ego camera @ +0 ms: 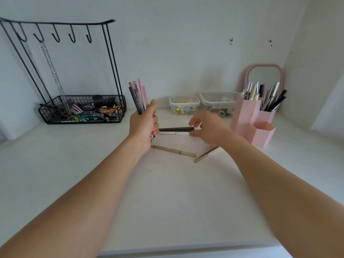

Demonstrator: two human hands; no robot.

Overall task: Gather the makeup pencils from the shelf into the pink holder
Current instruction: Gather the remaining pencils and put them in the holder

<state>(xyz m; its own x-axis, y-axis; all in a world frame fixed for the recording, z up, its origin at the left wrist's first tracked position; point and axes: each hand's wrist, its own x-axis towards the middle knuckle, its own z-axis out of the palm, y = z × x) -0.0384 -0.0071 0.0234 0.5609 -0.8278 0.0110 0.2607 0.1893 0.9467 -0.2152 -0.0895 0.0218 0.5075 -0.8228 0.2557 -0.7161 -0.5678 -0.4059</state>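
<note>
My left hand (144, 125) grips an upright bundle of makeup pencils (138, 95), pink, white and dark blue. My right hand (206, 127) hovers with fingers and thumb spread at the right ends of a brown pencil (176, 129) and a white pencil (174, 133) lying side by side on the white shelf (167, 192). Whether it touches them I cannot tell. A gold pencil (173, 151) and a shorter rose-gold pencil (206, 154) lie nearer to me. The pink holder (245, 116) stands at the right, with several pencils in its tall compartments.
A black wire basket (81, 110) with a hook rack stands at the back left, full of small items. Two clear plastic boxes (184, 105) sit against the back wall. A pink-framed mirror (264, 75) stands behind the holder. The shelf's front edge runs close to me.
</note>
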